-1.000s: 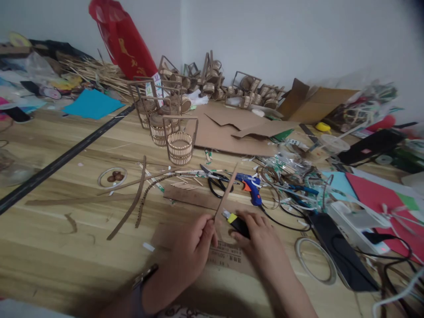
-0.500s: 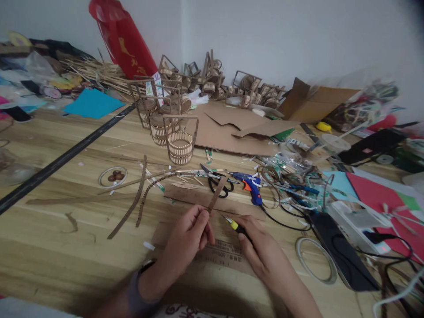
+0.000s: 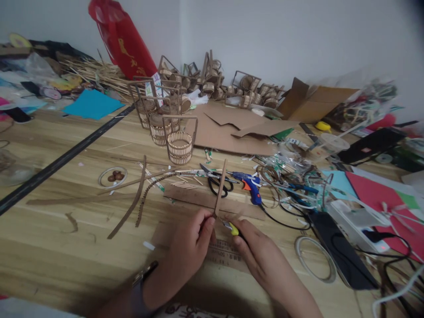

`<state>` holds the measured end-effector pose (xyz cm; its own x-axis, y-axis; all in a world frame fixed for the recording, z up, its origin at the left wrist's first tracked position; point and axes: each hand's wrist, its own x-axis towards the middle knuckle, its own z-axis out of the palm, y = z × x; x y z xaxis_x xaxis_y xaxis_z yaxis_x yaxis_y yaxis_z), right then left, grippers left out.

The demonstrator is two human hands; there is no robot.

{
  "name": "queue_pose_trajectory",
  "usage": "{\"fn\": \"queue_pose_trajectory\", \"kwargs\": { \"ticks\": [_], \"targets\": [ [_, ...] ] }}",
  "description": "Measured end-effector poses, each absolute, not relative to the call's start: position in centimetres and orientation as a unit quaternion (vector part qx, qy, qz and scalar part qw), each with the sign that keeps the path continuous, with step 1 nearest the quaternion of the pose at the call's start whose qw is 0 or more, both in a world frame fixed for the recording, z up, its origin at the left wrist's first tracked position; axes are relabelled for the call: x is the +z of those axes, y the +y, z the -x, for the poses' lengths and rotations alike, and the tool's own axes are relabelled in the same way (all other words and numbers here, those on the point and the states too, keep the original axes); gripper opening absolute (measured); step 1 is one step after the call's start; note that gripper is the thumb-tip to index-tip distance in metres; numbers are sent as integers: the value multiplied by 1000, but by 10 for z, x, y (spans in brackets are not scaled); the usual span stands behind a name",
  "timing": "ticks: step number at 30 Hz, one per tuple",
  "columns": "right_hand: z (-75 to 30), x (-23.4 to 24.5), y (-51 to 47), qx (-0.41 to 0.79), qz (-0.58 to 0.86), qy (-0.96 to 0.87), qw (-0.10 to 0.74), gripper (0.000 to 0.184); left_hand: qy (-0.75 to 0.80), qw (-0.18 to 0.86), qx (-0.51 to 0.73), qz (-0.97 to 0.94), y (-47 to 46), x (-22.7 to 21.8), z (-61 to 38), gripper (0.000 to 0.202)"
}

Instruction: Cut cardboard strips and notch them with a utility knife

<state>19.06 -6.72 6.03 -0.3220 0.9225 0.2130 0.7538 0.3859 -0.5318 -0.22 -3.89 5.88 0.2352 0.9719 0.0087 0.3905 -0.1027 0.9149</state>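
Observation:
Between thumb and fingers, my left hand [image 3: 195,238] pinches the lower end of a narrow cardboard strip [image 3: 221,185], which points up and away. My right hand [image 3: 256,245] is closed round a utility knife [image 3: 234,229] with a yellow and black handle. The blade sits close to the strip's lower end, just right of my left fingertips; whether it touches I cannot tell. Beneath both hands lies a printed cardboard sheet [image 3: 228,256]. A longer cardboard piece [image 3: 195,199] lies just beyond, with black scissors [image 3: 215,182] and a blue glue gun [image 3: 251,187] behind it.
A small slatted bucket [image 3: 179,148] with a tall handle stands ahead, with several more behind. Curved cardboard strips [image 3: 130,207] and a ring holding brown beads [image 3: 112,176] lie at left. A phone [image 3: 341,251], tape ring [image 3: 315,259] and power strip [image 3: 359,225] are at right.
The strip in my left hand has turned more upright and edge-on. My left wrist has rotated, showing more of its dark band. The knife has shifted slightly down, its blade nearer my left fingertips.

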Motion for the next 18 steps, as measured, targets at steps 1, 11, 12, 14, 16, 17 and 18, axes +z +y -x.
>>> {"fn": "queue_pose_trajectory", "kwargs": {
  "ticks": [1, 11, 12, 14, 16, 17, 18],
  "targets": [
    [-191, 61, -67, 173, 525, -796, 247, 30, 517, 422, 339, -663, -39, 59, 2, 27],
    [-191, 65, -69, 245, 538, -780, 203, 38, 533, 412, 316, -668, -41, 60, 2, 28],
    [-191, 65, -68, 251, 542, -777, 198, 39, 534, 412, 316, -667, -41, 60, 2, 29],
    [-190, 65, -68, 258, 543, -775, 196, 41, 535, 411, 316, -667, -41, 59, 2, 30],
    [-190, 65, -67, 263, 545, -773, 192, 42, 535, 407, 316, -669, -41, 59, 2, 31],
    [-190, 64, -67, 265, 546, -772, 191, 43, 535, 405, 314, -672, -41, 59, 2, 32],
    [-190, 64, -67, 267, 546, -771, 190, 43, 534, 402, 311, -675, -41, 59, 2, 32]
  ]
}}
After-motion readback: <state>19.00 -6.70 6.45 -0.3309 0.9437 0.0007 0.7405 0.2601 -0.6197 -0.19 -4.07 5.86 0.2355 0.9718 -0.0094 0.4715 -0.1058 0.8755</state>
